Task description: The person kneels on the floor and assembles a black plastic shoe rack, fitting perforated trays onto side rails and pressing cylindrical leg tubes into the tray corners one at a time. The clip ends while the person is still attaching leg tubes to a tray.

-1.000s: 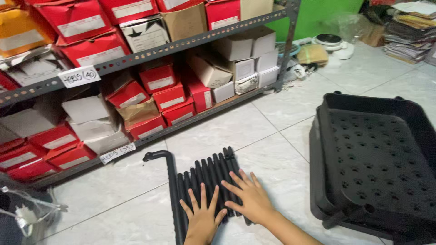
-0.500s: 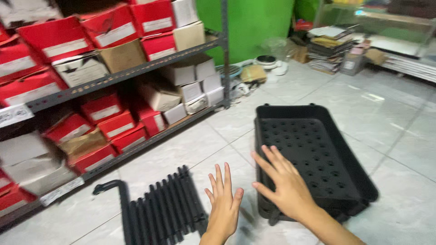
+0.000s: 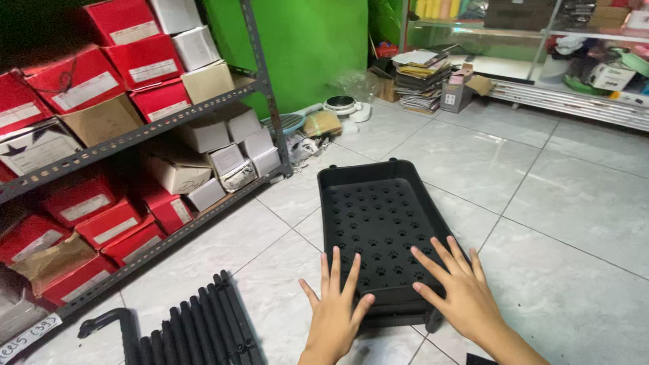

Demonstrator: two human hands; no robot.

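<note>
A black plastic tray (image 3: 378, 223) with paw-print holes lies on the pale tiled floor in front of me. My left hand (image 3: 336, 307) hovers flat, fingers spread, over the tray's near left corner. My right hand (image 3: 454, 284) is also spread, over the near right corner. Whether either palm touches the tray is unclear. Both hands hold nothing. A bundle of black metal rods (image 3: 193, 331) lies on the floor to the lower left, away from both hands.
A grey metal shelf rack (image 3: 149, 132) packed with red and white boxes runs along the left. A green wall (image 3: 318, 47), a white round appliance (image 3: 341, 106), stacked papers (image 3: 419, 78) and a glass display case (image 3: 574, 61) stand at the back.
The view has swung right. Both hands have moved away from the black rods to the near edge of the black tray, which now sits centred in front of me.
</note>
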